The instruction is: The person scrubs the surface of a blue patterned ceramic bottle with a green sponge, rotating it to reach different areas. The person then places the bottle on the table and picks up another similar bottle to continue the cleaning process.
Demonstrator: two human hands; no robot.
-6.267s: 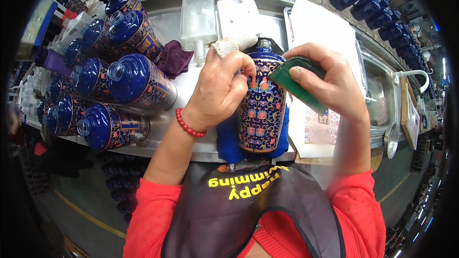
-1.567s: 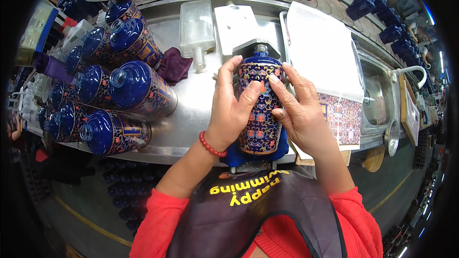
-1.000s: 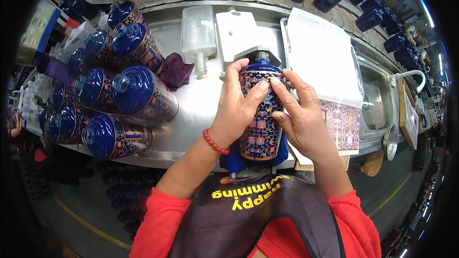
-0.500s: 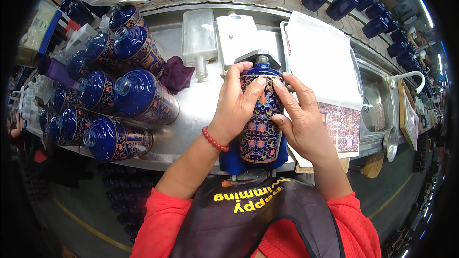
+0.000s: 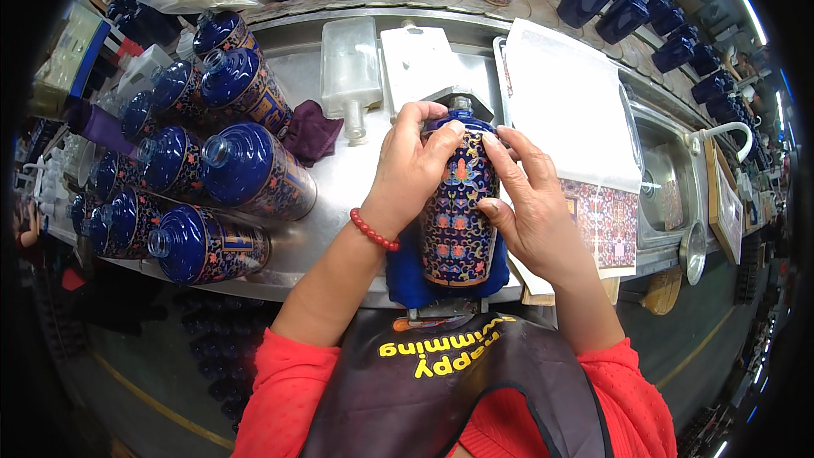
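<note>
A dark blue vase (image 5: 458, 203) with a colourful flower pattern lies on its side on a blue cloth pad (image 5: 407, 276), its neck pointing away from me. My left hand (image 5: 411, 165) wraps over the vase's left shoulder, a red bead bracelet on the wrist. My right hand (image 5: 530, 203) presses flat against the vase's right side, fingers spread over the patterned surface. Both hands hold the vase between them.
Several similar blue vases (image 5: 254, 174) lie stacked on the steel bench (image 5: 356, 178) at my left. A purple rag (image 5: 309, 131), a clear bottle (image 5: 349, 72) and a white block (image 5: 420, 59) sit behind. Patterned decal sheets (image 5: 602, 220) under white paper (image 5: 568, 102) lie right, beside a sink (image 5: 666, 187).
The green sponge seen in my right hand at first is gone; both hands now press on the vase. In the last second, my fingers have only shifted slightly over the pattern.
</note>
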